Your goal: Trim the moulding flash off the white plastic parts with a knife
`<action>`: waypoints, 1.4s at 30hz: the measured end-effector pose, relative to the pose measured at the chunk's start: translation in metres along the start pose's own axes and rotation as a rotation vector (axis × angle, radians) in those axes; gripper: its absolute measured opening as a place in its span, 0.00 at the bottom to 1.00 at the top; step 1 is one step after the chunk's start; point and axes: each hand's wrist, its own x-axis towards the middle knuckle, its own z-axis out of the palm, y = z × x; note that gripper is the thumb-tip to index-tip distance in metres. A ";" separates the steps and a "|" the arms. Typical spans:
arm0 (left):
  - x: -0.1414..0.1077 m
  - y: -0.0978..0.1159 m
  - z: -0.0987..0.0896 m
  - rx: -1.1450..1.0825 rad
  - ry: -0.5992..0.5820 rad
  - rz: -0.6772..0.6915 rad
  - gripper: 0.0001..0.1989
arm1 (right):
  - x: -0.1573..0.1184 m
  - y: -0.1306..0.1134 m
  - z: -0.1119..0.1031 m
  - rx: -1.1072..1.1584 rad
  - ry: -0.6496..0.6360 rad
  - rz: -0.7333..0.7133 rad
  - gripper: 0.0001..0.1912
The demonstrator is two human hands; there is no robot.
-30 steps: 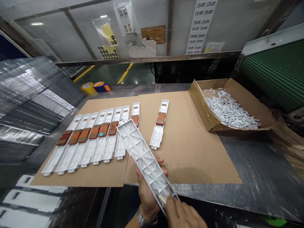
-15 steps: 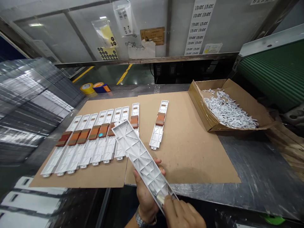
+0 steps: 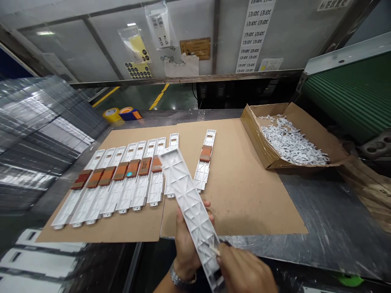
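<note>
My left hand (image 3: 185,246), with a metal watch on its wrist, is wrapped round a long white ribbed plastic strip (image 3: 189,199) from below. The strip is tilted, its far end up and to the left and its ribbed face towards me. Over the strip's near end, my right hand (image 3: 247,266) pinches a small whitish piece (image 3: 214,250) against the ribs; its exact shape is mostly hidden by the fingers. Beyond the held strip, one similar strip with a reddish-brown block (image 3: 205,154) across its middle lies alone on the cardboard (image 3: 244,195).
Several white strips with brown blocks (image 3: 121,171) lie in a row at left. An open cardboard box (image 3: 256,142) of small white plastic parts (image 3: 293,140) stands at right, near a green ribbed belt (image 3: 351,89). Tape rolls (image 3: 111,114) sit at the back left. White panels (image 3: 36,262) are stacked lower left.
The held strip has turned steeper, its far end shifting right and uncovering more of the row. My right hand has moved slightly right, still pinching the small piece.
</note>
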 end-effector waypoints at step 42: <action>-0.007 0.009 -0.023 0.049 -0.205 -1.034 0.23 | 0.037 0.041 -0.024 -0.091 -0.362 -0.301 0.06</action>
